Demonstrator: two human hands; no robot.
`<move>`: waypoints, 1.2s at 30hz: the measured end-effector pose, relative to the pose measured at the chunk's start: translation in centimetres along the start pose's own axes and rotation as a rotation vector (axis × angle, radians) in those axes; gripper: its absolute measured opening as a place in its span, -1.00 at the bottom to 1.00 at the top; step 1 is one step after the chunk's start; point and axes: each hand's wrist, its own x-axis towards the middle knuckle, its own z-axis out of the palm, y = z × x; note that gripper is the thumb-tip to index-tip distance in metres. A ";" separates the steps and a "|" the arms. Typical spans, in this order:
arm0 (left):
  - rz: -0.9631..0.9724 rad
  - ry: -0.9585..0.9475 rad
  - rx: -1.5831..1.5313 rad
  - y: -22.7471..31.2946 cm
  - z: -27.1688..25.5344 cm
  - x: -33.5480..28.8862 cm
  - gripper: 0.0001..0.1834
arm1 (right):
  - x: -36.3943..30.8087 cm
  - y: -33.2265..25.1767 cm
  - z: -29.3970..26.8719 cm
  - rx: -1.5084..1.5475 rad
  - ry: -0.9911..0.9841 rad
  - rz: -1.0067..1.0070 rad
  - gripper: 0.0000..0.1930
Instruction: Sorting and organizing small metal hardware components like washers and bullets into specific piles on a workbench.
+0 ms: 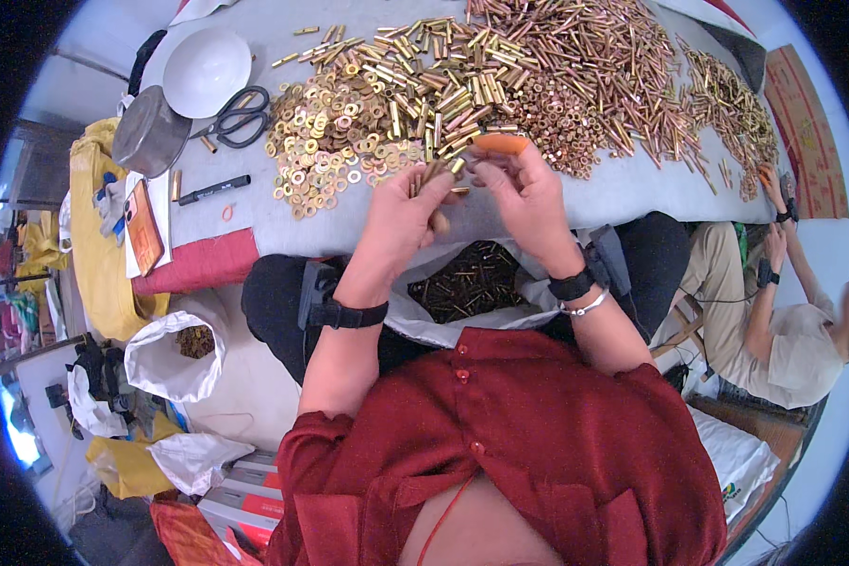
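Note:
My left hand [401,215] is closed round a few short metal pieces. A brass-coloured metal sleeve [457,167] sticks up from its fingertips. Close beside it, my right hand [530,193] has its thumb and fingers pinched together; what they grip is too small or hidden to tell. An orange covering [500,143] wraps a finger of that hand. Just beyond both hands lie heaps of flat washers [316,132], metal sleeves [453,80], nuts [568,132] and long threaded bolts [585,47]. Below the hands, an open white sack [424,325] in my lap holds many dark metal pieces [472,283].
At the table's left are a white bowl [208,71], a metal pot [151,130], black-handled scissors [243,118], a marker [214,190] and an orange phone [143,226]. Another white sack [172,358] stands on the floor. A co-worker [774,330] sits at right, near smaller metal parts [731,113].

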 end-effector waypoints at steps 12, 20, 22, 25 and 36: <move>0.056 0.085 -0.180 0.2 -1.7 0.3 -0.80 | -1.2 1.9 -2.5 -0.939 -0.134 -0.310 -0.73; 0.066 0.031 -0.314 0.4 -1.4 0.5 -0.79 | -0.2 1.6 -0.5 -0.992 -0.042 -0.478 -0.80; 0.057 0.042 -0.324 0.4 -1.3 0.4 -0.79 | -0.2 1.8 0.4 -1.010 -0.081 -0.425 -0.81; 0.047 0.048 -0.325 0.4 -1.2 0.3 -0.81 | 0.2 2.5 0.6 -1.057 -0.005 -0.456 -0.83; 0.081 0.041 0.015 -0.7 0.5 0.1 -0.88 | -0.5 0.6 1.2 -0.223 0.104 0.009 -0.86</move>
